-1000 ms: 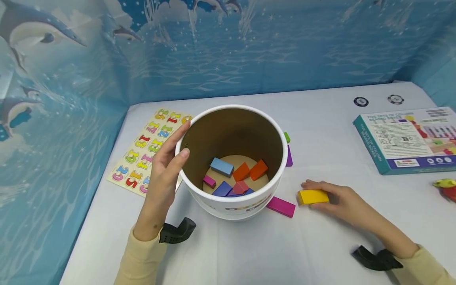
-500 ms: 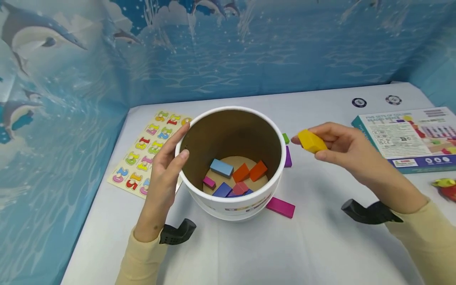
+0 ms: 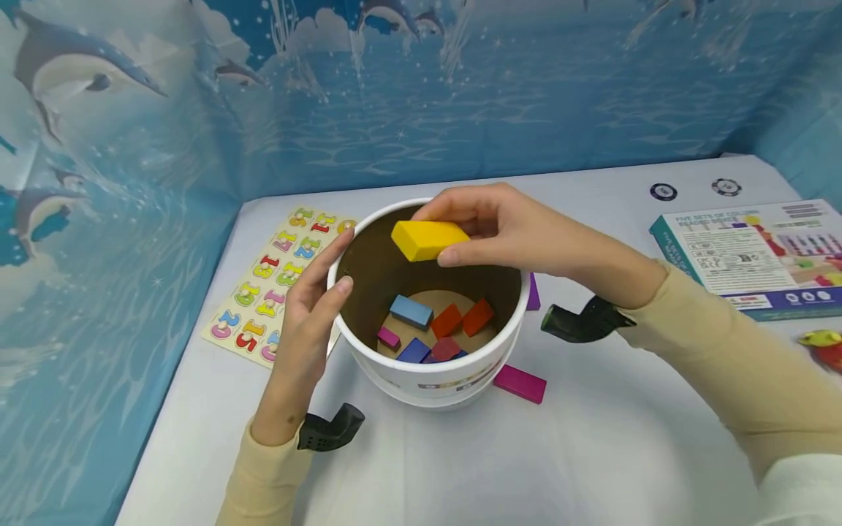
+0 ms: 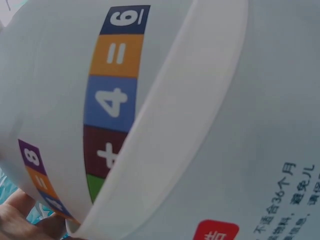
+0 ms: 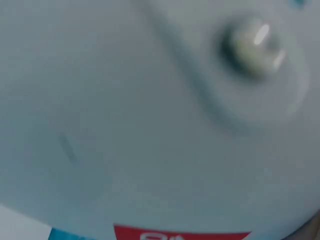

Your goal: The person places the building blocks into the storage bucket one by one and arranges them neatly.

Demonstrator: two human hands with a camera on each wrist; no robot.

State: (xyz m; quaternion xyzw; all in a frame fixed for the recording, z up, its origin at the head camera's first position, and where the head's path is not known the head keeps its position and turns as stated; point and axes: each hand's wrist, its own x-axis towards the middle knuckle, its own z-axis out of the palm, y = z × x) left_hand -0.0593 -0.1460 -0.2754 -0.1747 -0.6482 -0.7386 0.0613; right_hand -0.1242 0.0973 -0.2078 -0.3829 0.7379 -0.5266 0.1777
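Note:
A white bucket (image 3: 388, 375) stands in the middle of the table in the head view. My left hand (image 3: 308, 310) holds its left rim, with the thumb tip over the edge. Over the bucket's opening, my right hand (image 3: 500, 225) pinches a yellow wooden block (image 3: 424, 241) between thumb and fingers. At the bottom of the bucket lie several blocks, among them a light blue block (image 3: 411, 311) and an orange block (image 3: 478, 317). The left wrist view shows the bucket's printed wall (image 4: 45, 90); only its outside fills most of the right wrist view (image 5: 125, 135).
A magenta block (image 3: 520, 384) lies on the table right of the bucket, with a purple block (image 3: 533, 292) partly behind it. To the left is a number puzzle board (image 3: 253, 303). A flat game box (image 3: 737, 252) and two round chips (image 3: 664, 191) are at the right.
My right hand has lifted the yellow block off the table and carried it left, over the bucket's opening. The left hand and the bucket have stayed in place.

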